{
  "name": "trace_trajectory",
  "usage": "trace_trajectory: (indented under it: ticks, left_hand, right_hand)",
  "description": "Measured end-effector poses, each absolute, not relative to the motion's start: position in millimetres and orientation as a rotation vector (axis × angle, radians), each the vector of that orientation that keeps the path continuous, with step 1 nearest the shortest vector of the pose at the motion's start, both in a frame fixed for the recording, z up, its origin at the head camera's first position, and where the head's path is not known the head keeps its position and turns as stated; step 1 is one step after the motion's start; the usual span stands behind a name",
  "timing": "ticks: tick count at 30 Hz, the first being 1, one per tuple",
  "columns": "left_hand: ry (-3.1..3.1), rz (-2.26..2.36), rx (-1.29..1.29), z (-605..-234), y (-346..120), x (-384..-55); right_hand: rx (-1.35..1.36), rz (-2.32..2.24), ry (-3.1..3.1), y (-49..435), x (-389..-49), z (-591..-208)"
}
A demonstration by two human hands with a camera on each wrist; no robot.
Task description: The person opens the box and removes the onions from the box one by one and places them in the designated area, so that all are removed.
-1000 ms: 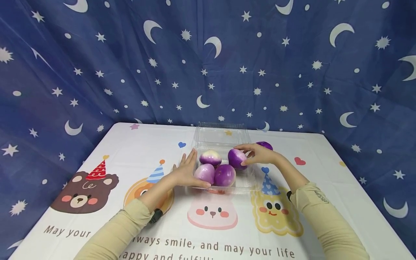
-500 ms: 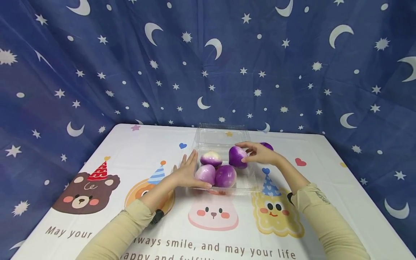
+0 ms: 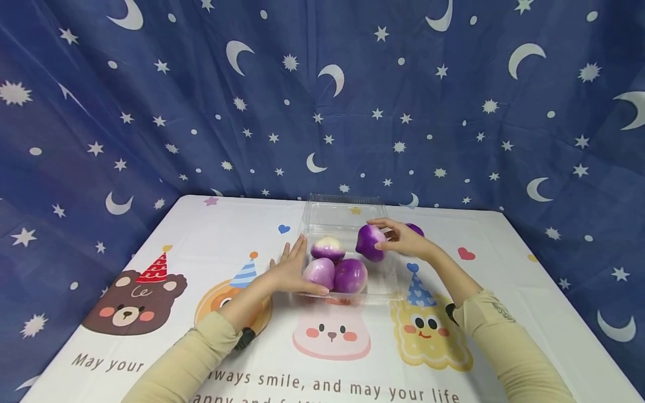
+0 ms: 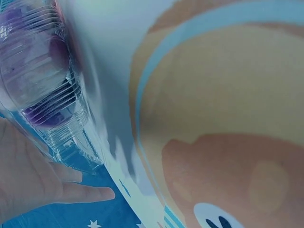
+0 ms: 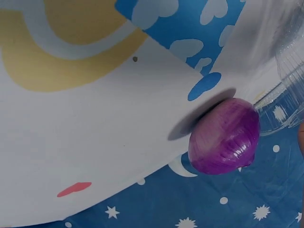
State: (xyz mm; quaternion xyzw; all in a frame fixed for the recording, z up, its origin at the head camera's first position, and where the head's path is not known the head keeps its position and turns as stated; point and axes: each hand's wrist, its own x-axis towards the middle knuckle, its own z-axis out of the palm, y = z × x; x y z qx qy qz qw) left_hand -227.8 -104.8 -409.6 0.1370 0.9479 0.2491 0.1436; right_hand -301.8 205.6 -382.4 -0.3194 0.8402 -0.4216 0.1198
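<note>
Vegetable (image 3: pixel 367 244), round glossy purple, pinched by right hand (image 3: pixel 405 239), could slip if slick; clear plastic box (image 3: pixel 382 282) beside splayed left hand (image 3: pixel 288 274).

The left hand (image 4: pixel 31 178) is down in the lower left of the frame, fingers pretty straight and pointing right. Right above it, upper left, there's a clear ribbed plastic box (image 4: pixel 66 135) with purple stuff (image 4: pixel 50 117) inside, and honestly I can't tell from here if they're touching. Huge tan cartoon print (image 4: pixel 228 85) on the white tablecloth (image 4: pixel 104 23) hogs the right side, plus blue starry fabric (image 4: pixel 71 216) along the bottom left.
</note>
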Motion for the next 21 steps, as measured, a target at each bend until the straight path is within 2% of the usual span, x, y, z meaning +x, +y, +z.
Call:
trace_trajectory:
  ticks: [21]
  left_hand:
    - [2.737,0.694,0.394,-411,-104,-229]
  right_hand:
    - [-0.813,-1.433,2.396,211,-291,-382]
